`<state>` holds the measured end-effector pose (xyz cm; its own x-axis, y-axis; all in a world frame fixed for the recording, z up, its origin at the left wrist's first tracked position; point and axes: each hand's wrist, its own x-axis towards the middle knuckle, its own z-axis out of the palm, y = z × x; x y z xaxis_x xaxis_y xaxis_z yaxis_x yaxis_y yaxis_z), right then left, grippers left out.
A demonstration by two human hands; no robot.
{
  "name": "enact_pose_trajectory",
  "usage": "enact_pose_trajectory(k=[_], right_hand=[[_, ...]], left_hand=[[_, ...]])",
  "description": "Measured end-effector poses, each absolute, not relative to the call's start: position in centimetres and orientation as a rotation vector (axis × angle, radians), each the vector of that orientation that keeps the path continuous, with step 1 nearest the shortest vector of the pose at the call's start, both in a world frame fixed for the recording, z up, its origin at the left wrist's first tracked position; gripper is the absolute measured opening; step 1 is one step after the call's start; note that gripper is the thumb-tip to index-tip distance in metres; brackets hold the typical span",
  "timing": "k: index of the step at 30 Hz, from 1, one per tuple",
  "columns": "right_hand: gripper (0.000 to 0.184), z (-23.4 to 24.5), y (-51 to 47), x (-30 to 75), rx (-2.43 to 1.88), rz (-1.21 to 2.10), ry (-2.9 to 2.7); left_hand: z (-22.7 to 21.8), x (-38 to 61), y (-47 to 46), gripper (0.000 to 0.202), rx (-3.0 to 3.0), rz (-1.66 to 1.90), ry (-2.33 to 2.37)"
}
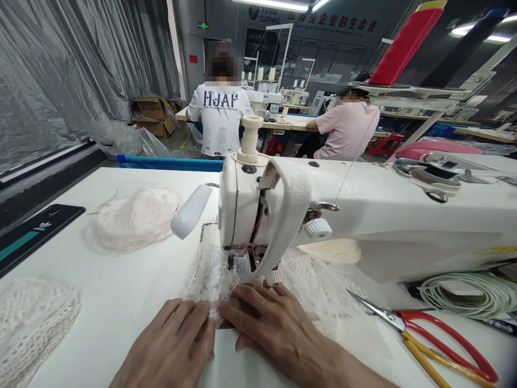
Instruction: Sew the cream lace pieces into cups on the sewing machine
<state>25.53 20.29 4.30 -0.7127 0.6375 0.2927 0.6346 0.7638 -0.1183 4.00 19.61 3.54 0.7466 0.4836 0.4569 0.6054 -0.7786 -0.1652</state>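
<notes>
A white sewing machine (363, 215) stands across the white table (121, 302). White lace fabric (210, 269) lies under its needle and presser foot (238, 261). My left hand (177, 345) lies flat on the near edge of the lace, fingers stretched toward the needle. My right hand (270, 323) rests beside it, fingers flat and pressing the lace just in front of the foot. More lace (323, 291) spreads to the right under the machine arm.
A pile of pale lace pieces (133, 218) lies at the left, another lace heap (32, 318) at the near left. Red-and-yellow-handled scissors (428, 334) and a coiled white cord (472, 293) lie at the right. Two people sit with their backs turned at tables behind.
</notes>
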Motion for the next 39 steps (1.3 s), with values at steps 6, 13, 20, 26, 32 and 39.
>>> enact_pose_trajectory(k=[6,13,20,26,32,39], right_hand=[[0.030,4.5,20.3,25.5,-0.987,0.048,-2.662],[0.027,4.6,20.1,25.5,-1.014,0.071,-2.638],[0.027,4.6,20.1,25.3,-1.021,0.073,-2.646],[0.025,4.1,20.1,25.3,-1.034,0.059,-2.620],[0.026,3.9,20.1,25.6,-1.010,0.069,-2.512],[0.023,4.3,20.2,26.0,-1.036,-0.034,-2.477]], left_hand=[[4.5,3.3,19.9,0.043,-2.598,-0.448,-0.918],[4.0,1.7,18.9,0.049,-2.579,-0.418,-0.937],[3.7,3.1,19.1,0.045,-2.676,-0.747,-0.947],[3.7,5.8,20.8,0.025,-2.799,-0.581,-0.947],[3.2,6.0,21.2,0.026,-2.677,-0.691,-0.858],[1.6,5.9,21.6,0.024,-2.622,-0.874,-0.843]])
